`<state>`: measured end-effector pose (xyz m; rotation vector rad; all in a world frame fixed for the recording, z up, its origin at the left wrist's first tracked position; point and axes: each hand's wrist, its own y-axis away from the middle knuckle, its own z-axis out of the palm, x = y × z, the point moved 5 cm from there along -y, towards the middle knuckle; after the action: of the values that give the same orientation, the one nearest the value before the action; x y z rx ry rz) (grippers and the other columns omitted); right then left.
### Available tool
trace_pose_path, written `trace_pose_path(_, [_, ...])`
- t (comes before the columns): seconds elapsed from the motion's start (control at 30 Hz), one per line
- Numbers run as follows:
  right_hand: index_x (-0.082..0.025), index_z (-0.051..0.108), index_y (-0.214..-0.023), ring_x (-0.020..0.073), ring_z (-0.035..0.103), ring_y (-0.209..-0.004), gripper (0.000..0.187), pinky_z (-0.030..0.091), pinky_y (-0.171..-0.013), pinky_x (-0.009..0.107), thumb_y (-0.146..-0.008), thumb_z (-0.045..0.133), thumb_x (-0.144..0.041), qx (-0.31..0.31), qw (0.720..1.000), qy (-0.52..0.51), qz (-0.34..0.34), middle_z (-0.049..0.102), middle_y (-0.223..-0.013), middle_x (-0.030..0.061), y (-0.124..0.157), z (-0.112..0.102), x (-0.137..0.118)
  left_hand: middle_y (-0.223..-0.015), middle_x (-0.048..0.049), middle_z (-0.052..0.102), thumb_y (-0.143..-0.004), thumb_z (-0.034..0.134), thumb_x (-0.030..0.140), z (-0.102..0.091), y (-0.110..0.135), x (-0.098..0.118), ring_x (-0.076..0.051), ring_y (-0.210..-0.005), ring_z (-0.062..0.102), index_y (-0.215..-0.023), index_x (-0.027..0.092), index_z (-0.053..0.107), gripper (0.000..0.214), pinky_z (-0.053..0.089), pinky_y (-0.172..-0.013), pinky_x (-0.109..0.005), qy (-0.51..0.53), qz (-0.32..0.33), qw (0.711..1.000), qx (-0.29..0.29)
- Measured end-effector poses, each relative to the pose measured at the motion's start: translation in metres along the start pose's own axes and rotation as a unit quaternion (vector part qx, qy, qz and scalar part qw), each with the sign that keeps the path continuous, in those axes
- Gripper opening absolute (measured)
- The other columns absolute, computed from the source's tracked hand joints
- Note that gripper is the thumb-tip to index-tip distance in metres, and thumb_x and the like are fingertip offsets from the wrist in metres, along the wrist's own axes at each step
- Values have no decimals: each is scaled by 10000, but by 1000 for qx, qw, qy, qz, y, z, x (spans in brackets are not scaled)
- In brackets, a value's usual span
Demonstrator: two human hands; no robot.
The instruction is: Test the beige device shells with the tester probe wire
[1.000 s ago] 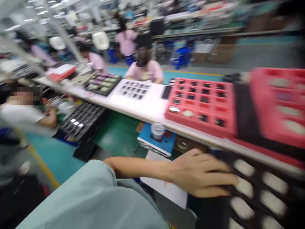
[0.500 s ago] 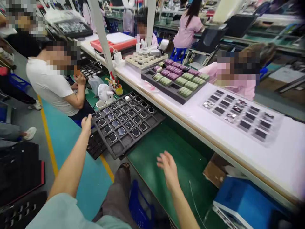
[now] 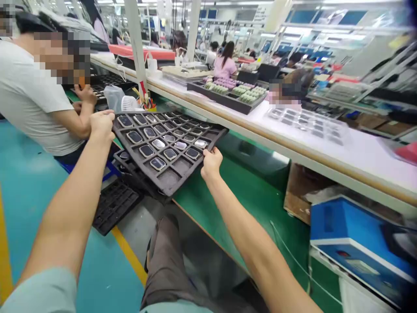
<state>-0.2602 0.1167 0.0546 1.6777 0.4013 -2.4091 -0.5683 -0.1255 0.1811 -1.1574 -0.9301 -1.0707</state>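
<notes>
Our grip's clamped: left hand on left corner of black tray, right hand on right edge. Tray's tilted, left end of green worktop; more tilt could spill watch-like cases.

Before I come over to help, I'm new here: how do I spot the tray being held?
Find the long white shelf above the green bench. Lower than the shelf, well left of the blue machine, is a black tray with rows of rounded-square pieces. Unlike the dark tray lower down, it is gripped by the left hand and right hand.
</notes>
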Motion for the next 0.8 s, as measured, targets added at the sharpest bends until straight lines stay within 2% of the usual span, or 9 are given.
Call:
trace_pose_path(0.07, [-199,596,-931,156,691,-816,187,608,-833,311,-750,557,-176,20,1000,-20,0,712,-839,-3,0,-13,-12,-1216,-101,675,-982,664,362,1,25,18,-216,-1010,690,-1245,152,643,337,608,-852,-416,19,-37,999,-10])
trace_pose_path(0.13, [-199,610,-910,158,680,-735,185,619,-765,311,-730,565,-194,38,998,-40,0,690,-752,-21,6,-37,-25,-1109,-78,695,-982,662,300,-1,57,35,-185,-928,690,-1170,130,659,253,605,-820,-378,37,-62,997,-16])
trace_pose_path(0.2, [-193,642,-909,166,683,-695,205,625,-727,320,-713,585,-212,52,997,-54,-2,686,-708,-27,16,-70,-39,-923,-26,690,-971,618,155,-4,97,48,-127,-790,658,-1075,103,666,126,590,-801,-320,61,-60,996,-19])
trace_pose_path(0.3, [-173,701,-916,189,707,-690,244,633,-720,348,-690,629,-236,68,996,-54,-8,708,-690,-15,35,-134,-60,-792,20,656,-900,533,25,-7,165,51,-86,-693,615,-1031,101,672,206,568,-827,-274,93,-49,994,-33])
trace_pose_path(0.37, [-160,735,-929,209,725,-717,274,635,-732,367,-683,674,-263,78,996,-39,-16,726,-692,-2,50,-180,-75,-842,-2,691,-873,546,62,-10,215,40,-110,-742,655,-1034,121,688,222,570,-849,-289,106,-50,992,-48])
trace_pose_path(0.47, [-153,773,-981,235,744,-774,350,633,-769,389,-665,738,-299,89,996,-7,-29,760,-733,14,69,-242,-96,-998,-72,751,-859,585,161,-15,288,10,-179,-926,715,-1034,143,717,220,563,-935,-344,111,-57,990,-63])
trace_pose_path(0.57, [-155,788,-1011,250,752,-836,393,624,-826,410,-641,769,-288,97,994,24,-33,786,-786,22,79,-287,-109,-1147,-115,757,-875,591,245,-23,350,-24,-229,-1090,708,-1069,164,740,257,518,-1045,-394,91,-52,992,-67])
trace_pose_path(0.67, [-150,793,-977,262,750,-880,363,609,-869,427,-629,789,-253,101,993,46,-28,794,-802,29,81,-309,-112,-1201,-129,746,-903,577,310,-30,391,-53,-255,-1167,684,-1099,181,747,290,490,-1087,-420,49,-39,995,-77])
trace_pose_path(0.8, [-132,778,-944,256,745,-881,293,605,-874,431,-687,819,-269,109,991,67,-22,791,-821,41,77,-308,-105,-1142,-139,745,-904,566,345,-36,411,-82,-273,-1112,692,-1068,193,756,294,514,-1041,-438,-21,-16,992,-121])
